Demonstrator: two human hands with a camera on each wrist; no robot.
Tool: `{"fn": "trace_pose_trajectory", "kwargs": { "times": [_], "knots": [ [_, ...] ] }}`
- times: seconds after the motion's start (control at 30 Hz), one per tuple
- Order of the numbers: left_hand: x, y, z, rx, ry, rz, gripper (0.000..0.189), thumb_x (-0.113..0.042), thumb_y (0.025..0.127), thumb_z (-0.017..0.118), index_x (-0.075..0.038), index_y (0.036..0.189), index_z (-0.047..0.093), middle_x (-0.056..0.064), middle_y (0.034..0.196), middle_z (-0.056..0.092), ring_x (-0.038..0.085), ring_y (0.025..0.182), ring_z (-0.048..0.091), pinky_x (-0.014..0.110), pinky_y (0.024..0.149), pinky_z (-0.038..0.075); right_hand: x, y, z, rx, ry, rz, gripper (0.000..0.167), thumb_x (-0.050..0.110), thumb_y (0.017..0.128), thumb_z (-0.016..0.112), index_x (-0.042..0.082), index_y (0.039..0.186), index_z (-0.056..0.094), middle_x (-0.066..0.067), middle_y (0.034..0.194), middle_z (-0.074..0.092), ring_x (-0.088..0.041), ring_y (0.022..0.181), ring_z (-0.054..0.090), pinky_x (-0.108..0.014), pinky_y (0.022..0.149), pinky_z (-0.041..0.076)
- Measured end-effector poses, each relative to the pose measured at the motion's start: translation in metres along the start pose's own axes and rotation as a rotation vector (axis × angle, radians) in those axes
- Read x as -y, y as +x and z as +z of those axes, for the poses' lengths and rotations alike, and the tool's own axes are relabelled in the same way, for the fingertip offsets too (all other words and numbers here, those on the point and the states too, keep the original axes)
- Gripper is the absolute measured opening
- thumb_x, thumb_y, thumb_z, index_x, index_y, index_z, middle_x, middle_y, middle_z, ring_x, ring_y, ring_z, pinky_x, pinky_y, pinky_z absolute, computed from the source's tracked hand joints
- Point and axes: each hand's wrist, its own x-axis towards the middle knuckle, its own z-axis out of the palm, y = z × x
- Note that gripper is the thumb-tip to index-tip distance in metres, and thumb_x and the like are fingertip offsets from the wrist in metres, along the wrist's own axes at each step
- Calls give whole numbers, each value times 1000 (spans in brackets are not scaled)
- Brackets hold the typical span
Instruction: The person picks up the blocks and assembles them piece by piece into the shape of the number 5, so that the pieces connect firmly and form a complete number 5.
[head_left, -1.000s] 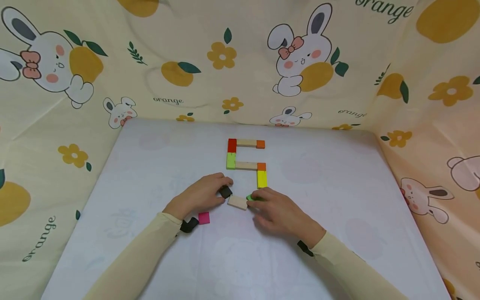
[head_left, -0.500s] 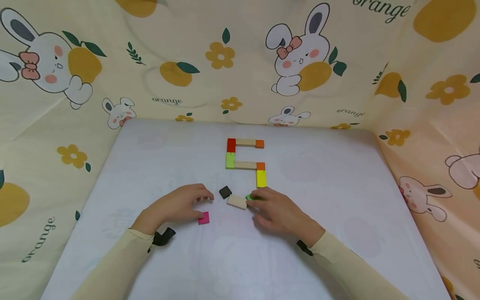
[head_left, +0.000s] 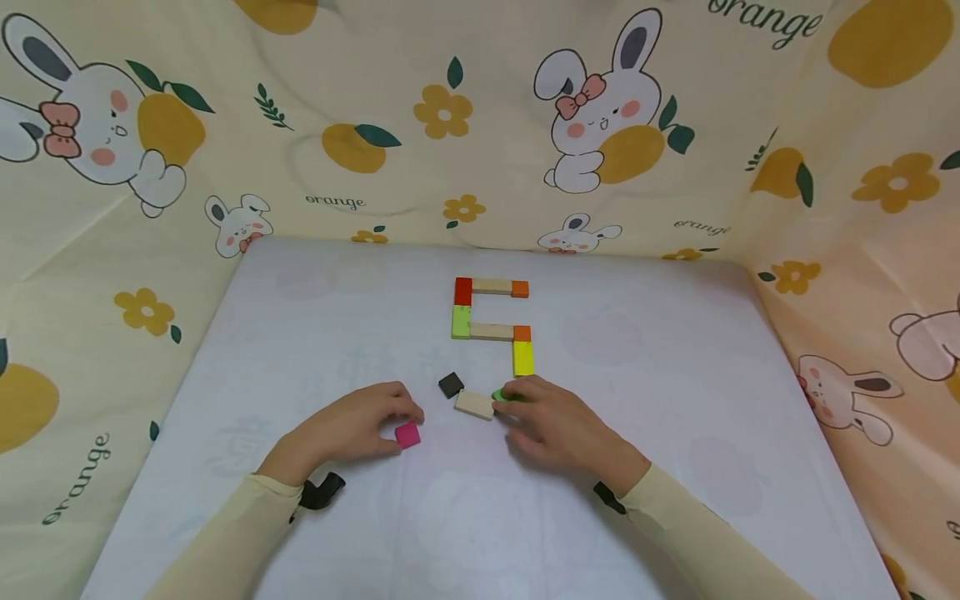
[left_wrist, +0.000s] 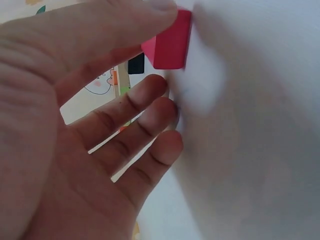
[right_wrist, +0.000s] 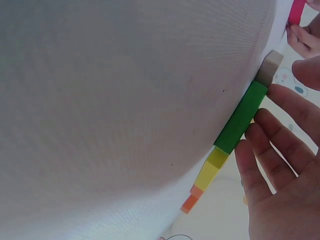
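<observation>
My left hand [head_left: 348, 421] pinches a small pink block [head_left: 407, 435] between thumb and index finger; the other fingers are loosely bent in the left wrist view. My right hand [head_left: 562, 425] rests beside a green block [right_wrist: 242, 117], its fingertips along the block's side and the thumb apart from it. In the head view that hand hides most of the green block. A plain wooden block [head_left: 474, 405] lies slanted at the green block's left end. Close to its upper left corner is a black block [head_left: 451, 384], turned at an angle.
Further back, a line of blocks bends from an orange block [head_left: 520, 289] along a wooden bar [head_left: 492, 286], a red block [head_left: 463, 291], a lime block [head_left: 461, 322] and another bar to a yellow block [head_left: 522, 358]. Patterned cloth [head_left: 480, 167] walls off the white tabletop [head_left: 637, 333].
My left hand has let go of the black block, moved back to the left, and taken hold of the pink block, which has turned slightly. My right hand has stayed at the green block.
</observation>
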Motion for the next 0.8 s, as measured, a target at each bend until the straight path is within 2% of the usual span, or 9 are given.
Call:
{"fn": "trace_pose_trajectory", "kwargs": {
  "times": [0.27, 0.43, 0.57, 0.7, 0.8],
  "knots": [
    [-2, 3, 0, -2, 18, 22, 36, -5, 90, 82, -14, 125, 79, -8, 114, 64, 16, 102, 63, 37, 94, 56, 0, -1, 0, -7, 2, 4, 37, 20, 98, 74, 11, 134, 78, -5, 133, 66, -22, 130, 57, -41, 102, 56],
    [-2, 9, -4, -44, 32, 8, 38, -8, 92, 82, -13, 129, 77, -9, 114, 65, 14, 100, 63, 36, 91, 57, 0, 1, 0, -2, -7, 1, 38, 21, 98, 74, 11, 135, 77, -5, 133, 66, -22, 130, 57, -41, 103, 56],
    [-3, 20, -16, -86, 14, -22, 37, -12, 94, 82, -12, 131, 76, -8, 114, 66, 16, 100, 62, 35, 88, 57, 0, 3, -2, 5, -27, -5, 37, 22, 98, 74, 10, 134, 78, -5, 132, 66, -22, 128, 58, -40, 102, 56],
    [0, 34, -28, -125, -6, -22, 38, -11, 95, 83, -9, 132, 75, -5, 112, 67, 19, 98, 62, 34, 84, 56, 1, 3, -3, 3, -37, -11, 36, 22, 98, 75, 10, 132, 78, -5, 131, 67, -23, 127, 59, -40, 102, 56],
    [3, 46, -33, -130, -7, -21, 39, -11, 95, 82, -8, 134, 75, -4, 112, 66, 21, 97, 62, 34, 83, 56, 1, 1, -2, 10, -43, -4, 37, 23, 98, 75, 10, 132, 78, -5, 130, 67, -23, 126, 60, -40, 102, 56]
  ]
}}
